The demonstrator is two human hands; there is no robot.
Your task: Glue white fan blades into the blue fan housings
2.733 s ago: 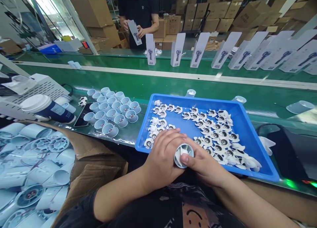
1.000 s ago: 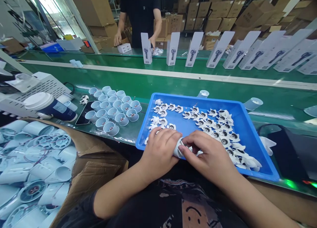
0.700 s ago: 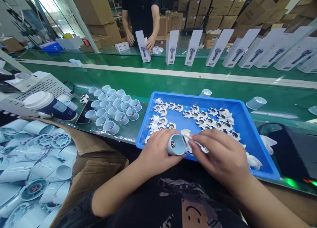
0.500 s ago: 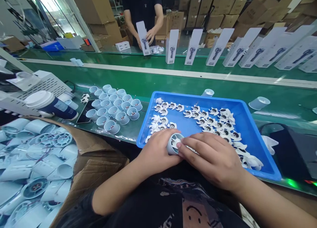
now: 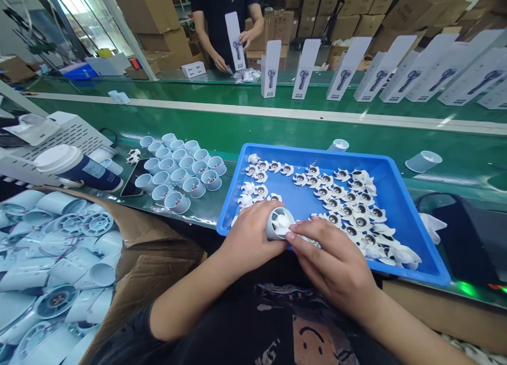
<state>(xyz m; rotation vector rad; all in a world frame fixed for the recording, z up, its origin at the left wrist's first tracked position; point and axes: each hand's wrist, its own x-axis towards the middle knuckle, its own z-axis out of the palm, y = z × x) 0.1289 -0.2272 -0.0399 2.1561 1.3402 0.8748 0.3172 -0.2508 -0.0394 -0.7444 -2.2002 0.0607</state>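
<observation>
My left hand (image 5: 253, 230) is closed around a light blue cylindrical fan housing (image 5: 270, 228), its open end tilted up towards me. Inside the housing sits a white fan blade wheel (image 5: 281, 220). My right hand (image 5: 336, 259) has its fingertips at the housing's right rim. Between its fingers part of another white fan blade wheel (image 5: 311, 241) shows, mostly covered. Both hands are over the near edge of a blue tray (image 5: 273, 152), where many white fan blade wheels (image 5: 347, 212) lie with their hubs up.
Rows of light blue housings (image 5: 180, 176) stand left of the tray, beside a phone (image 5: 134, 179) and a lidded paper cup (image 5: 85, 167). A carton (image 5: 154, 243) at left holds more housings. White boxes (image 5: 270, 72) line the far side, where a person (image 5: 225, 27) handles one.
The housing in my left hand has tipped slightly, and the wheel inside has turned. My right fingertips have shifted slightly right and down. Across the bench, the person's hand has moved lower.
</observation>
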